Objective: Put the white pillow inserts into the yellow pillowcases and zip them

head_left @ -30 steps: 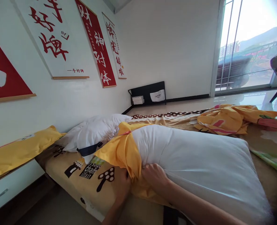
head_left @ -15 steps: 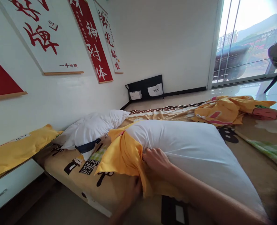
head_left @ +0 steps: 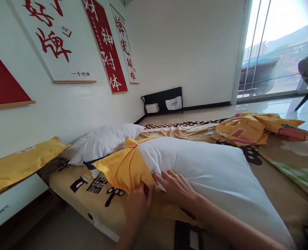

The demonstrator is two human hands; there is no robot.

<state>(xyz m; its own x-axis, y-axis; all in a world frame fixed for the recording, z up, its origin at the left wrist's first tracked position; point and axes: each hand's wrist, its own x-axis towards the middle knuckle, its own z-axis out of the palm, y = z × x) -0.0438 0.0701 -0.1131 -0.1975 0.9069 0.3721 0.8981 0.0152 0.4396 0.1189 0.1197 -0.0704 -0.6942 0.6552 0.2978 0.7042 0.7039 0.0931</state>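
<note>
The white pillow (head_left: 208,173) is laid lengthwise along the bed (head_left: 73,180), stretching away right of both hands, its near end pressed by the spread right hand (head_left: 176,187) while the yellow pillowcase (head_left: 125,166) bunched there is pinched by the left hand (head_left: 139,205).

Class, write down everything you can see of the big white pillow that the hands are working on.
The big white pillow is plump, plain white, of soft, faintly creased fabric. It lies lengthwise on the patterned bed sheet. Its far-left end sits inside a yellow pillowcase, bunched and only partly on; the rest is bare. The right hand rests on the pillow at the case's edge, while the left hand grips the yellow cloth below.
</note>
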